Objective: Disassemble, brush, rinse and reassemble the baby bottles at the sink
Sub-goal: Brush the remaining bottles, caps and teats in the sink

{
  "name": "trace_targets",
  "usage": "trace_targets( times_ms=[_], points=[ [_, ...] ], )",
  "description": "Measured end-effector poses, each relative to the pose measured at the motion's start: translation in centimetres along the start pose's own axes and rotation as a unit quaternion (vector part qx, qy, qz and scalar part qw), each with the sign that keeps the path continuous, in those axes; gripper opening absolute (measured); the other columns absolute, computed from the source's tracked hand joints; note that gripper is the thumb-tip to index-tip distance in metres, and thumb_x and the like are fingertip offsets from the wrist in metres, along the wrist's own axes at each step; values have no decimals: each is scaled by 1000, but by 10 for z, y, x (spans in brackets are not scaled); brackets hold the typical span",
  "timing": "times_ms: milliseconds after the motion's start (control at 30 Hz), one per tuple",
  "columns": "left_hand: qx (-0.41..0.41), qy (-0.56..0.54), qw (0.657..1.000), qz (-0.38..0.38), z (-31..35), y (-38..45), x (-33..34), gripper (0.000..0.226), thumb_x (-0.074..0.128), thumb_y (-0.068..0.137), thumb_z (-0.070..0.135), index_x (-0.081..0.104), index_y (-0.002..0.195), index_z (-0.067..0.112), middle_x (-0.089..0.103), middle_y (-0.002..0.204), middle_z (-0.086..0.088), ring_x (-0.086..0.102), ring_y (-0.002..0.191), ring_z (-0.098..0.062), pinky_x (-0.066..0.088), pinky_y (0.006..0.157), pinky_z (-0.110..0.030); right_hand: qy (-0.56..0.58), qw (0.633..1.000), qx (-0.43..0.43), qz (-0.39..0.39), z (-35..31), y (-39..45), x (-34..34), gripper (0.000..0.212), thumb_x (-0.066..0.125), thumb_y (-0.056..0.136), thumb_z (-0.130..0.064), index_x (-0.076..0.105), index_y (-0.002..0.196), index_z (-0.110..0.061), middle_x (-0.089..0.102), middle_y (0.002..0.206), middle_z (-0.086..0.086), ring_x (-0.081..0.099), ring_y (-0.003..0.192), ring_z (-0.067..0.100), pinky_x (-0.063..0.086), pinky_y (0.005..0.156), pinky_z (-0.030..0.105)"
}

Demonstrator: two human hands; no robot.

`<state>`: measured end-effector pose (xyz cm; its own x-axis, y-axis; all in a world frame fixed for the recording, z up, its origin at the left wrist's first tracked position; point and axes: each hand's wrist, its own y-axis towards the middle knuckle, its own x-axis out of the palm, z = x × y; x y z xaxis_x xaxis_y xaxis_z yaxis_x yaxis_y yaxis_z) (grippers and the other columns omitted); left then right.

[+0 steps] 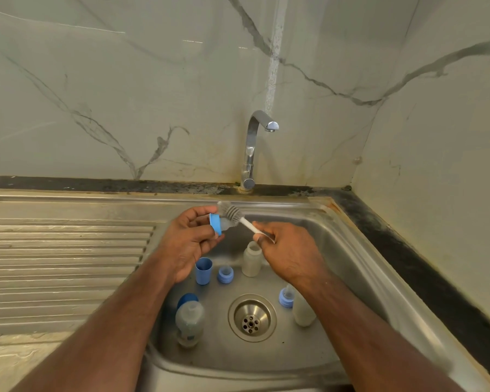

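Baby bottles: three clear bodies (pixel 251 258) in the sink (pixel 351 250), apart from their tops; one upright near the back wall of the basin, one (pixel 189 321) lying toward the front left corner, one (pixel 303 309) by the right wall, partly hidden by the forearm.
Loose parts: blue cap (pixel 203 270) standing open end up near the left wall; ring with teat (pixel 225 274) just beside it; another ring with teat (pixel 286 297) right of the drain (pixel 251 317).
Left hand (pixel 187 241): fingers curled round a blue ring and clear teat (pixel 219 224), held above the back of the basin.
Right hand (pixel 286 250): pinching the white handle of the brush (pixel 232 212), bristle head touching the teat.
Handling: light, thin plastic, likely slippery when wet; teat soft and easily deformed, so better held by the stiff ring; bodies best taken round the middle.
Contents: bodies cloudy, no liquid level discernible; cap looks empty.
Tap (pixel 255 142): no water running.
Stage: brushing in hand; rinsing and reassembly apparently not yet done.
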<state>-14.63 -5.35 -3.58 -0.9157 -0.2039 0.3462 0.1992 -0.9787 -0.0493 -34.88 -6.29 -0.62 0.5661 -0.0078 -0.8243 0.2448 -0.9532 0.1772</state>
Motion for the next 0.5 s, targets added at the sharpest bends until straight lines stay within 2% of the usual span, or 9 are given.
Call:
trace_targets(
  times_ms=[67,133,233,300,367,500],
  points=[
    [5,-11,1000,2,1,-1,1,42,53,90,-21,65,117,9,63,127,-17,66,116,-32,57,97,-42,-18,1000,18,12,5,3,-6,36,51,101,-40,57,137,-39,69,98,-12,62,82,8,53,80,29],
    [12,-2,1000,4,2,-1,-1,44,54,88,-22,66,115,11,64,127,-16,67,115,-31,57,96,-41,16,1000,13,16,4,0,-9,34,53,101,-40,60,134,-38,67,91,-14,60,79,5,51,77,26],
    [27,30,999,-5,0,-1,-3,46,58,86,-22,66,115,12,67,128,-10,71,109,-31,60,90,-40,36,999,-14,2,-2,-4,-4,36,55,100,-39,60,135,-39,71,111,-15,62,93,5,52,91,28],
    [29,51,998,-9,-1,-2,-3,48,61,84,-22,67,117,12,66,129,-5,72,106,-31,62,87,-39,-2,1000,-6,3,1,0,-3,37,53,101,-40,57,137,-39,70,117,-12,63,96,9,51,91,29],
    [30,63,997,-12,-1,-2,-4,48,62,84,-22,66,119,11,65,130,-5,73,106,-30,62,86,-37,-13,1000,8,11,5,4,-6,37,52,101,-40,56,139,-38,68,107,-13,61,89,8,49,85,26],
    [18,33,999,-14,-1,1,-4,44,65,87,-16,65,123,10,67,128,-8,72,110,-28,60,90,-38,35,999,-3,15,8,2,-7,36,55,100,-39,59,136,-38,51,74,-23,48,68,-1,41,75,21]
  ],
)
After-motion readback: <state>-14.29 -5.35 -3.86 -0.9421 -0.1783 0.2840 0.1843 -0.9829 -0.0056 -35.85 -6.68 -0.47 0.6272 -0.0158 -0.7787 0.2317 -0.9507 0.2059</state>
